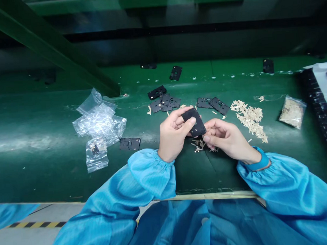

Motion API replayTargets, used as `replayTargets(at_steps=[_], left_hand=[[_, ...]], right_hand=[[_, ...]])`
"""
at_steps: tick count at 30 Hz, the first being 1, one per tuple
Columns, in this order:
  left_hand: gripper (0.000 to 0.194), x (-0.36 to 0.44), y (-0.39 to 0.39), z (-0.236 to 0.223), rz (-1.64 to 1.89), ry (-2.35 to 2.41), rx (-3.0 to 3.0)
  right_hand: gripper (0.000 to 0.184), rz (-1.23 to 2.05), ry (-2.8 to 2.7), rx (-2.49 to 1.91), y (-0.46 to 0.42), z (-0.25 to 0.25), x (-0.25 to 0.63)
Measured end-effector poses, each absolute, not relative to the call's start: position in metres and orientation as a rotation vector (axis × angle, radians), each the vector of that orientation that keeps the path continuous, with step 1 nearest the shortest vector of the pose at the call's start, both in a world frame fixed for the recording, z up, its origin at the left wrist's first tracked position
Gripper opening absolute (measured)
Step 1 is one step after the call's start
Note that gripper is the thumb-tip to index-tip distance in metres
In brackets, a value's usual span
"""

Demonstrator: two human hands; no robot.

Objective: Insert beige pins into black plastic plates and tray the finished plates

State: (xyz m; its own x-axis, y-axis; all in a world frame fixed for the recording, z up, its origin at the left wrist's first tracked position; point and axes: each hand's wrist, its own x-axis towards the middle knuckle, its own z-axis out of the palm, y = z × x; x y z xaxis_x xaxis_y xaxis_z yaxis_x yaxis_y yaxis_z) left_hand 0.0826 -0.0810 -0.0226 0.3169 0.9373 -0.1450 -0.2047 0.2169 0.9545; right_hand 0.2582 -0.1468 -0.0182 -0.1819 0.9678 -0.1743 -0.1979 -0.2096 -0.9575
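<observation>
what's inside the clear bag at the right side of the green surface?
The clear plastic bag is filled with small pale beige strips, similar to the loose pile of strips beside it. Only pieces against the film show; those deeper inside are hidden.

- On my left, a crumpled heap of clear plastic bags (pixel 98 120) lies on the green worktop (pixel 32 168)
- Just beside those bags, a single black frame (pixel 129 144)
- Ahead, a cluster of black frames (pixel 164 102), some overlapping
- To my right, a loose pile of beige strips (pixel 248 119)
- Past that, a clear bag of beige strips (pixel 292 112)
- At the far right, a black ridged belt edge (pixel 318 105)
- Overhead, a green steel beam (pixel 49 44)
- On the floor, yellow-and-black hazard tape (pixel 35 225)
</observation>
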Motion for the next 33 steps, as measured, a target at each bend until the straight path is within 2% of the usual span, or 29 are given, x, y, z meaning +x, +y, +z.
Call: replayTargets(at_steps=[10, 14, 23, 27, 33], left_hand=[[0.045, 0.083, -0.081, -0.025, 0.951, 0.893, 0.989], [0.046, 0.084, -0.084, -0.025, 0.961, 0.917, 0.980], [0.045, 0.085, -0.084, -0.029, 1.005, 0.957, 0.964], [0.050, 0.081, -0.080, -0.037, 1.013, 1.060, 1.011], [0.050, 0.084, -0.074, -0.051, 0.978, 1.097, 1.067]], right_hand=[[0.016, 1.634, -0.915, -0.962, -0.149, -0.024, 0.257], [0.021, 1.637, -0.818, -0.968, -0.149, -0.023, 0.249], [0.028, 1.398, -1.037, -1.275, -0.149, -0.015, 0.241], [0.022, 1.093, -1.200, -1.624, -0.131, -0.002, 0.284], [0.009, 0.385, -1.134, -2.069, -0.068, 0.003, 0.435]])
